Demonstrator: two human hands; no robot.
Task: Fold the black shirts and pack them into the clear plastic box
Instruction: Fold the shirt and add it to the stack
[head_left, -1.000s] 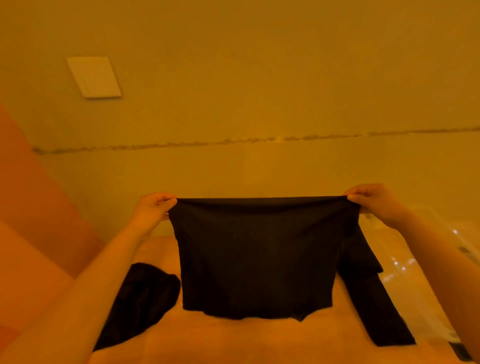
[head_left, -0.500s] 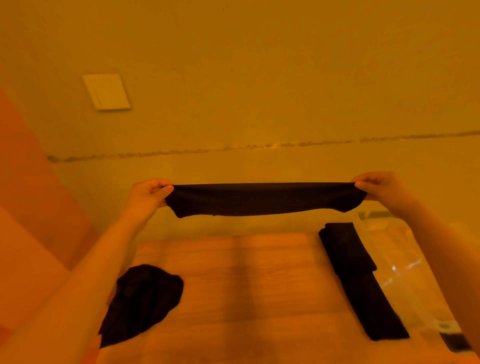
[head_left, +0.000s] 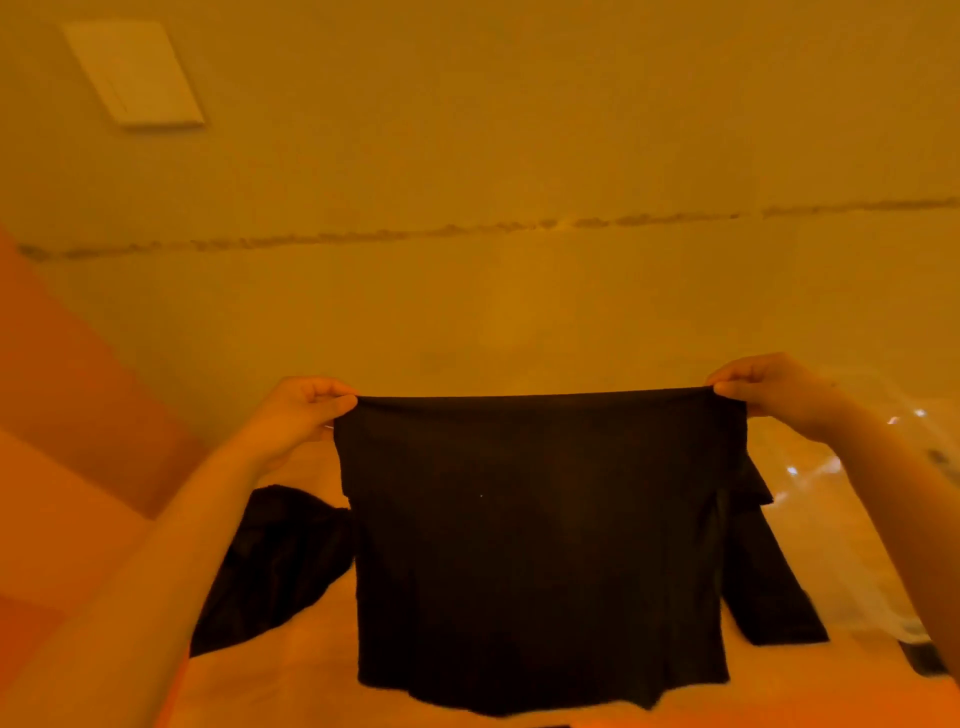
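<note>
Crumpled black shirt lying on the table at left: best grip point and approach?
Judging by its bunched pose, pinch the crumpled shirt at its raised upper edge, coming from above with the left hand; no hem or corner shows, so lift first to find one.

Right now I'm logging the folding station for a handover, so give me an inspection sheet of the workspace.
Surface: wooden table, partly covered.
Job's things: black shirt held up by its top edge; crumpled shirt at left; folded shirt at right; clear box far right.
Clutter: nothing seen.
Grippers: left hand and right hand pinch the top corners.
Cables: nothing seen.
Surroundings: wall with a switch plate.
</note>
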